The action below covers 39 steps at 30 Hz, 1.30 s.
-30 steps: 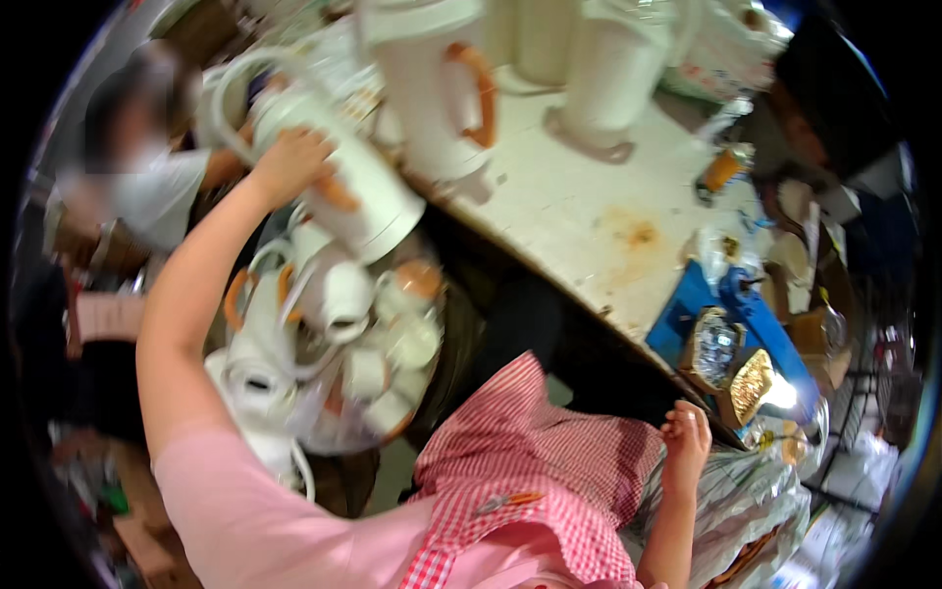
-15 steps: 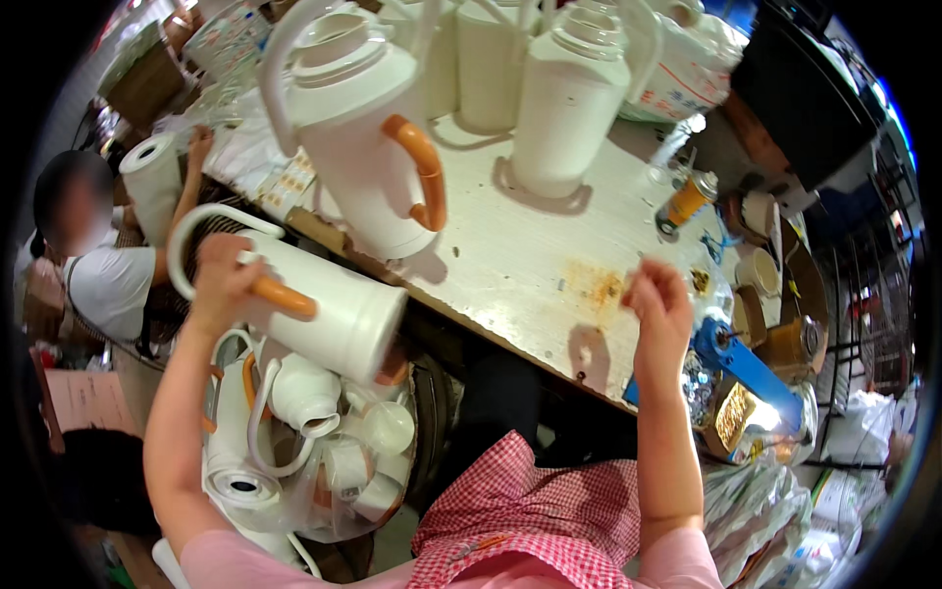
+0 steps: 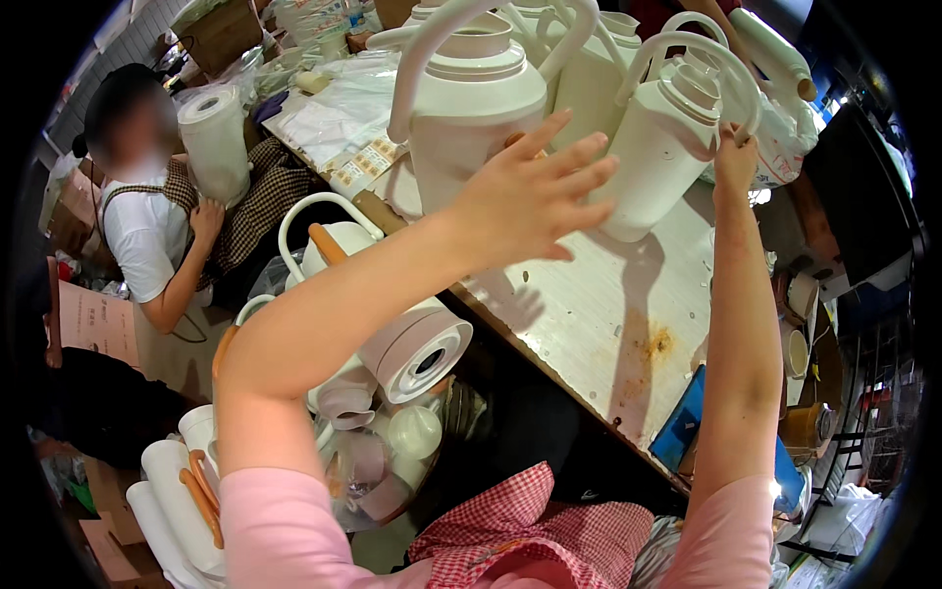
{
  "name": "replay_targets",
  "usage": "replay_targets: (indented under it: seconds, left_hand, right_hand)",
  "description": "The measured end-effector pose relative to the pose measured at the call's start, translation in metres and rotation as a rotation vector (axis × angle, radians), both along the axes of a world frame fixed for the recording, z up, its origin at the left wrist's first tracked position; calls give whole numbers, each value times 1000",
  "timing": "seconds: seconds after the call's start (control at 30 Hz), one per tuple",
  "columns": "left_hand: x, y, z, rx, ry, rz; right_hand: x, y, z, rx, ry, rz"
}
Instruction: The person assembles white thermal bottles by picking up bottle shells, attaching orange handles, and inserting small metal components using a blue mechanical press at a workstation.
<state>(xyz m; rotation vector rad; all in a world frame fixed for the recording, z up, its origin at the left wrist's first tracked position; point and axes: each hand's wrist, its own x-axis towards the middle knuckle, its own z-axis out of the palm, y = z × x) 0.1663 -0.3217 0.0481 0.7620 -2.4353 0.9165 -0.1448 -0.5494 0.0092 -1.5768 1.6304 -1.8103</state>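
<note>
My left hand (image 3: 540,191) is open over the table, fingers spread, in front of a tall white thermos jug (image 3: 469,128) whose carrying handle arches up. The hand partly hides that jug. My right hand (image 3: 738,159) reaches to the back right and is closed on the hoop handle of another white jug (image 3: 653,152). This jug tilts slightly. Below my left forearm, a white jug (image 3: 417,348) with an orange handle (image 3: 326,242) lies on its side on the pile, its round base toward me.
More white jugs (image 3: 594,83) crowd the table's far end. At left a person (image 3: 137,231) sits beside an upright white jug body (image 3: 214,147). White plastic parts (image 3: 412,432) and jugs with orange handles (image 3: 201,501) lie at lower left. A black monitor-like panel (image 3: 863,206) stands at right.
My left hand has let go of the orange-handled jug, now on the pile, and moved right over the table. My right hand has moved up and taken the far jug's handle. The view has shifted.
</note>
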Motion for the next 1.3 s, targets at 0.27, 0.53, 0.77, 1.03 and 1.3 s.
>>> replay_targets:
  seconds: [0.27, 0.53, 0.77, 1.03, 1.3]
  left_hand:
    - [56, -18, -10, 226, -209, 249]
    - [36, 3, -9, 146, 285, 203]
    - [-78, 181, -13, 966, 1205, -409]
    - [-94, 234, -124, 692, 510, 414]
    - [-72, 207, -176, 960, 429, 196]
  right_hand:
    - [39, 82, -18, -417, 44, -72]
    - [-3, 231, 37, -307, 7, 150]
    - [-29, 363, 8, 479, -104, 797]
    - [-48, 448, -106, 680, 59, 744]
    - [-54, 492, -115, 791, 59, 706]
